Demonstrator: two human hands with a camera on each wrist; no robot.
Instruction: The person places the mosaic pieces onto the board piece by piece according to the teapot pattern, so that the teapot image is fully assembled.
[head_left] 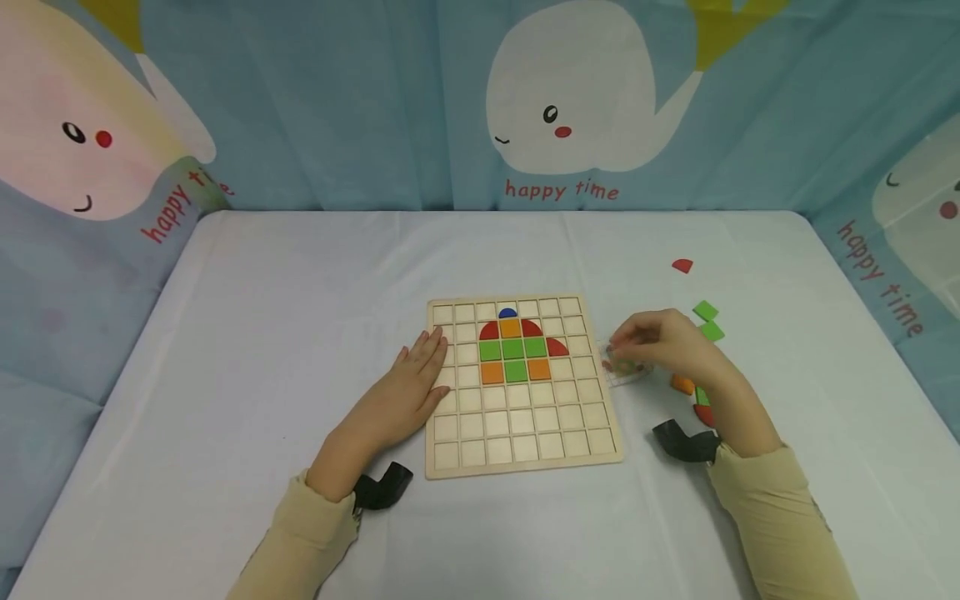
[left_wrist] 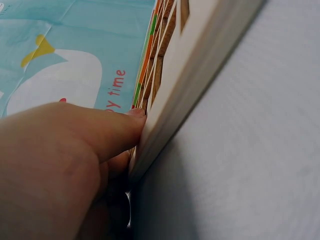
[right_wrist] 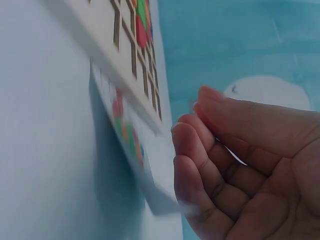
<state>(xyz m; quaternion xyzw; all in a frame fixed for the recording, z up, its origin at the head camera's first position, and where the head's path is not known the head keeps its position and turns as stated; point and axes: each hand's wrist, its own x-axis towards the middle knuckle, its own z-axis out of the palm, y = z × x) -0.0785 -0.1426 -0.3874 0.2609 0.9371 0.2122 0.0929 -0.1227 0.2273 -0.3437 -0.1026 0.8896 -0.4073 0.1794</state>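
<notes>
Cropped beige sleeves point(head_left: 300, 533); left fingers point(head_left: 427, 352) straight against the pale, colour-tiled wooden grid board point(head_left: 498, 426); right fingers point(right_wrist: 188, 141) curled, any hold indiscernible.

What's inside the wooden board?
The board holds one blue piece, three red pieces, three orange squares and four green squares. The left hand covers part of the left edge; what's beneath is hidden.

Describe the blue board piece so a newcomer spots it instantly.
On the white table lies a square wooden grid board. In the middle cell of its far row, directly beyond an orange square, sits the blue half-round piece. Being the board's only blue piece sets it apart from the red quarter-rounds and green squares.
</notes>
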